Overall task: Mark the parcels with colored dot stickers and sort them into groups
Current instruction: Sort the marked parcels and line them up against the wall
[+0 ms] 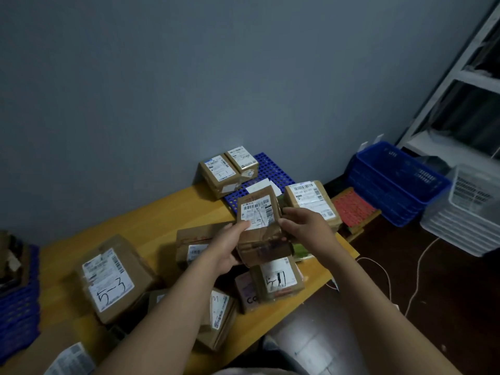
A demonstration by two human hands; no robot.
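Observation:
A small brown parcel with a white barcode label is held up above the yellow table, tilted toward me. My left hand grips its left side, thumb on the label. On the right edge my right hand pinches it. Several other brown parcels lie on the table: one marked "5-3" at the left, one marked "5-1" below the held parcel, and one just behind my right hand. Two parcels sit at the far edge on a blue perforated mat. No dot stickers are visible.
A red sheet lies at the table's right end. A blue basket and a white basket stand on the dark floor at the right, with white cables beside them. Blue crates sit at the left. A white shelf rises at the far right.

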